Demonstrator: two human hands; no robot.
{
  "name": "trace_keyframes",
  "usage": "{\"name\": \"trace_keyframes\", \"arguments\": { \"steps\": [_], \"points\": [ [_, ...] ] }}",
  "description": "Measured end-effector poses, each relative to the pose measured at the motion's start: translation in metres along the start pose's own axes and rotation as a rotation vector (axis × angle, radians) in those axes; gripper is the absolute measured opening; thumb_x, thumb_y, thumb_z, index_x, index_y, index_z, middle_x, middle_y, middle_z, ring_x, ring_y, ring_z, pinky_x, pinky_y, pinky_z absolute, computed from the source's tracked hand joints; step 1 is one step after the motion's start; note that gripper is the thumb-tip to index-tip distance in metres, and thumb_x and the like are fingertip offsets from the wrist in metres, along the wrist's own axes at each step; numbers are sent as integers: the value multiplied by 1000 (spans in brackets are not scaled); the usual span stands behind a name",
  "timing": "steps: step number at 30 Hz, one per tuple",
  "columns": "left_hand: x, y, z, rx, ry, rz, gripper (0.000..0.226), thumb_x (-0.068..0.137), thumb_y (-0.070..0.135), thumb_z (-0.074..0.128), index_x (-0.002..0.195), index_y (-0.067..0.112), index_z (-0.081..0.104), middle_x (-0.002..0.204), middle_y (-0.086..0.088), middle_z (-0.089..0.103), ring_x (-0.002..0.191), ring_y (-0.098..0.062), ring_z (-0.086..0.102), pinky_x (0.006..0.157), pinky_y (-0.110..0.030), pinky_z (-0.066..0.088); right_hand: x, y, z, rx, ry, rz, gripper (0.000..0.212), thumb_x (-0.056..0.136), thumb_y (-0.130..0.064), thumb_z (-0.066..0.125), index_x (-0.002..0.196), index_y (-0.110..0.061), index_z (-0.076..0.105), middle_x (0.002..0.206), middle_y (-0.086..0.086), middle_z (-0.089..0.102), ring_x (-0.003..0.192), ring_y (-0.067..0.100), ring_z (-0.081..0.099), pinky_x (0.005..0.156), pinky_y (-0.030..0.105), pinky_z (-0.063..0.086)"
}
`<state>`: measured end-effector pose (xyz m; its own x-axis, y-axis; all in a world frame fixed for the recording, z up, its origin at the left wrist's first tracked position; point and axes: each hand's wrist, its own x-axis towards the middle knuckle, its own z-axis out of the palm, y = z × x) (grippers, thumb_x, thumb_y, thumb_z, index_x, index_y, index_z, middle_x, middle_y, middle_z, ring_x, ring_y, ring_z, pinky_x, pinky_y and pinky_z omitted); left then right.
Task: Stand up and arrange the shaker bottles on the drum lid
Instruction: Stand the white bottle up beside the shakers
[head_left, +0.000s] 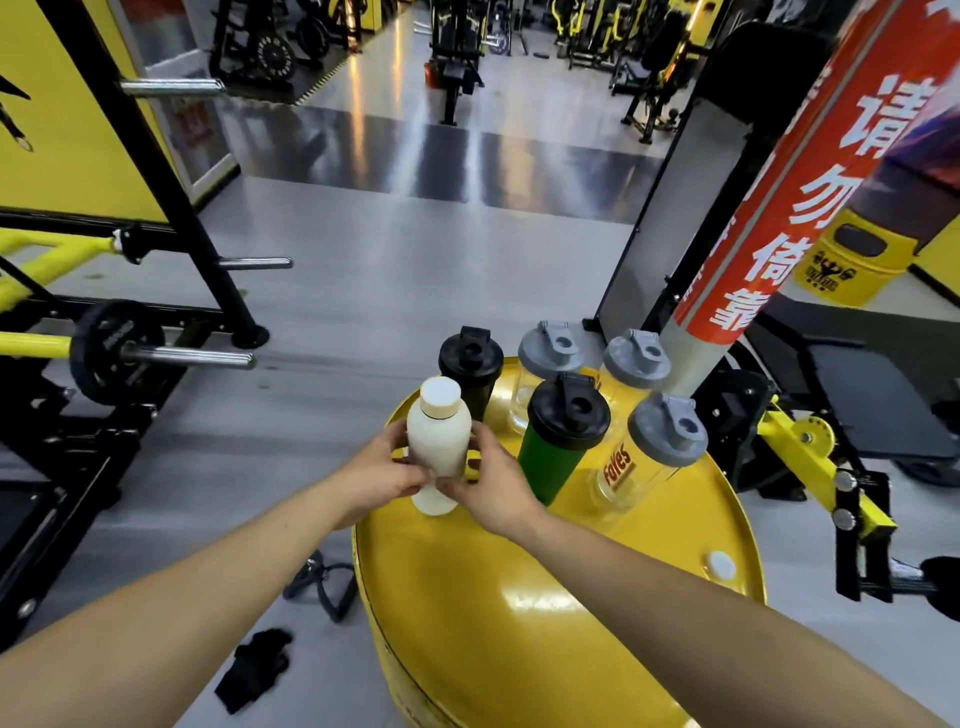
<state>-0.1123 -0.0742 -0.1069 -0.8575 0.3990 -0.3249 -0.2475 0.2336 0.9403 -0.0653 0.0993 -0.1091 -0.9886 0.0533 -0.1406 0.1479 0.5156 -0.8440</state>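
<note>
A white bottle (439, 441) with a pale cap stands upright at the far left edge of the yellow drum lid (519, 597). My left hand (382, 470) and my right hand (493, 483) both grip its lower half from either side. Behind it stands a black shaker (470, 366). To the right stand a green shaker with a black lid (561, 436), a clear shaker with a grey lid and red lettering (654, 447), and two more clear grey-lidded shakers (550, 358) (636, 364) at the back. All are upright.
A small white cap (720, 566) lies near the lid's right rim. A red-and-white padded post (769, 208) rises just behind the drum. A barbell rack (156, 353) stands left, black gloves (257, 667) lie on the floor, and a yellow machine (810, 441) is right.
</note>
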Motion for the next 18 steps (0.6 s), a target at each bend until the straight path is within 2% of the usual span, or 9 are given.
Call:
{"name": "trace_keyframes", "arguments": {
  "steps": [4, 8, 14, 18],
  "points": [
    [3, -3, 4, -12, -18, 28, 77, 81, 3, 78, 145, 26, 44, 136, 3, 57, 115, -24, 65, 92, -51, 58, -4, -2, 1, 17, 32, 17, 87, 83, -36, 79, 153, -27, 28, 142, 1, 56, 128, 24, 55, 96, 34, 51],
    [7, 4, 13, 41, -30, 45, 79, 80, 18, 81, 147, 29, 42, 139, 9, 56, 120, -22, 61, 94, -49, 57, -5, -2, -6, 28, 71, 22, 81, 86, -31, 77, 152, -27, 30, 141, 1, 57, 125, 22, 56, 89, 27, 49],
    [13, 7, 17, 151, -42, 44, 95, 62, 50, 85, 145, 42, 41, 141, 15, 55, 128, -16, 55, 100, -48, 53, -10, -1, -13, -50, 77, 40, 86, 87, -38, 75, 156, -25, 24, 145, 4, 55, 127, 28, 57, 97, 40, 52],
    [13, 5, 16, 160, -37, 21, 98, 61, 52, 84, 147, 41, 39, 140, 14, 55, 129, -16, 54, 102, -48, 51, -12, -3, -15, -50, 58, 44, 84, 89, -36, 73, 155, -23, 24, 146, 4, 54, 129, 26, 55, 95, 31, 49]
  ]
}}
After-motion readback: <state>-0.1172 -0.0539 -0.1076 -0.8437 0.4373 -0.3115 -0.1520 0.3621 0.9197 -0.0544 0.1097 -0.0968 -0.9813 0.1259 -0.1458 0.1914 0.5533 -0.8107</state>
